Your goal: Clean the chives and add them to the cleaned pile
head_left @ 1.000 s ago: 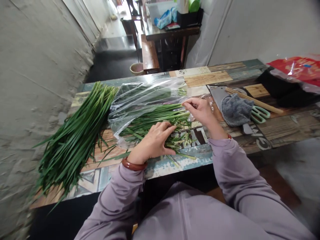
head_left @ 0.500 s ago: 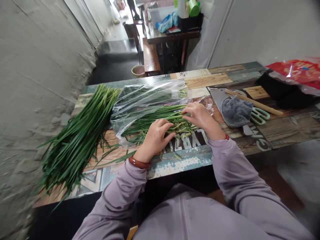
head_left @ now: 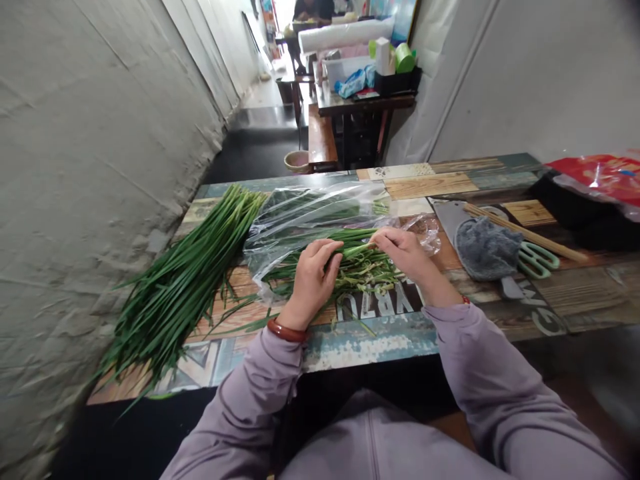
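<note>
My right hand (head_left: 403, 253) pinches the pale end of a few garlic chives (head_left: 356, 251). The green part of these stalks runs to my left hand (head_left: 315, 277), whose curled fingers and thumb close around them. Under and beside both hands lie more chives and a heap of yellowish-green scraps (head_left: 373, 275). A clear plastic bag (head_left: 300, 217) is spread behind my hands, with chives showing through it. To the left rests a big loose bunch of chives (head_left: 185, 287), its long leaves hanging past the front edge of the table.
On the table's (head_left: 380, 343) right side lie a cleaver (head_left: 445, 213), a grey cloth (head_left: 485, 247), green-handled scissors (head_left: 540, 260) and wooden chopsticks (head_left: 530, 235). Red plastic packaging (head_left: 600, 175) sits at the far right. Behind stand a bench (head_left: 323, 137), a basket (head_left: 299, 161) and another person (head_left: 314, 9).
My right hand has closed on the stalk ends, and a pale stalk now stretches between my hands. The view has tilted upward, showing more of the room behind.
</note>
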Tool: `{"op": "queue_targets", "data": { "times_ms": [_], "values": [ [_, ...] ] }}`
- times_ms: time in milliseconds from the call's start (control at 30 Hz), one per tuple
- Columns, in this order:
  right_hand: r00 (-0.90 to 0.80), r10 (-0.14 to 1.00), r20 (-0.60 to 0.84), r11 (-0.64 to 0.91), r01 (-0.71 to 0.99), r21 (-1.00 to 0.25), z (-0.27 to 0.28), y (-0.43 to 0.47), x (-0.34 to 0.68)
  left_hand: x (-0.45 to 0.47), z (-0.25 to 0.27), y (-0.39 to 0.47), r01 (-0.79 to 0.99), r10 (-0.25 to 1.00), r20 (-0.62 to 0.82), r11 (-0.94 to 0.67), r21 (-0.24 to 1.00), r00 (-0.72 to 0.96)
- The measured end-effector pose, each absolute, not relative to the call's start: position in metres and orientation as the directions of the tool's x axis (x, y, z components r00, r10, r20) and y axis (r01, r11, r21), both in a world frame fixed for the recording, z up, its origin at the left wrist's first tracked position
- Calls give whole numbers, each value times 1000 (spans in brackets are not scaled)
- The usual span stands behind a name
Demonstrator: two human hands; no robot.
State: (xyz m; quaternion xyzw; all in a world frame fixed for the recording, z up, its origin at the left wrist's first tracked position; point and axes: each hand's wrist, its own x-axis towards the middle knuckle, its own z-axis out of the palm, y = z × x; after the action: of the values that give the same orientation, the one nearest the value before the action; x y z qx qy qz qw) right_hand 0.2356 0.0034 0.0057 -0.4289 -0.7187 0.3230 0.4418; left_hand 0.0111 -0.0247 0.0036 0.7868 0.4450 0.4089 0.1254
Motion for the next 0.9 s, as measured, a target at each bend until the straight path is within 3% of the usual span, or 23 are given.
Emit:
{"op": "queue_targets", "data": {
  "times_ms": [200, 433, 600, 767, 900],
  "values": [
    [-215, 933, 290, 343, 284, -895, 0, 1, 230, 13, 1, -22, 509, 843, 382, -534, 675, 378],
    [-161, 966, 201, 217, 89, -972, -7, -5, 208, 14, -1, -19, 510, 893, 362, -451, 733, 269],
    [-119, 945, 304, 321, 175, -931, -13, -6, 199, 15, -2, -19, 518, 898, 348, -440, 733, 270],
    [-137, 929, 344, 371, 306, -877, -10, -5, 204, 12, -2, -18, 601, 861, 409, -504, 620, 301],
    [-19, 933, 361, 345, 345, -873, -10, 0, 211, 7, -3, -16, 645, 859, 407, -505, 573, 311]
  ]
}}
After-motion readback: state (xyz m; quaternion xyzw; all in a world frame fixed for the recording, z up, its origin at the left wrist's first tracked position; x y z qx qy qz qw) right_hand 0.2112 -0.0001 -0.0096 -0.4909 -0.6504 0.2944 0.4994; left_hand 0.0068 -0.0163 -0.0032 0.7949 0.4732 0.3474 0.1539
